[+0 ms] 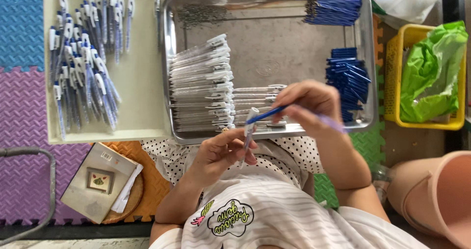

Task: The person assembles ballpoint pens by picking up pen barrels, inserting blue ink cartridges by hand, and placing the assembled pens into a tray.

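My left hand (221, 153) is closed around a clear pen barrel (248, 129), holding it upright just past the near rim of the metal tray (267, 58). My right hand (311, 104) pinches a blue refill (267, 114), fingers together on it, its tip right at the barrel's white top end. Both hands hover over my lap, over the polka-dot cloth (284, 153), touching nothing else.

Just beyond my knuckles, inside the tray, a tight stack of clear barrels with white clips (201, 85) fills the left part, and a shorter row (255, 99) lies beside it, close to my right fingers. There's bare steel in the tray's middle, open room there. Along the right wall sits a pile of blue refills (348, 80), another bundle (333, 10) in the far right corner, and a scatter of small dark bits, too small to tell (201, 14), in the far left corner.

Left of the tray, touching its edge, a cream tray (140, 82) holds finished blue-and-white pens (83, 67), heaped at its left side with its right half bare.

By my left elbow, a flat grey box with a small square picture and a white label (98, 180) rests on the foam floor mat (24, 107). On the right, a yellow basket (392, 77) holds a crumpled green bag (431, 72); nearer, a pink bucket (441, 190).
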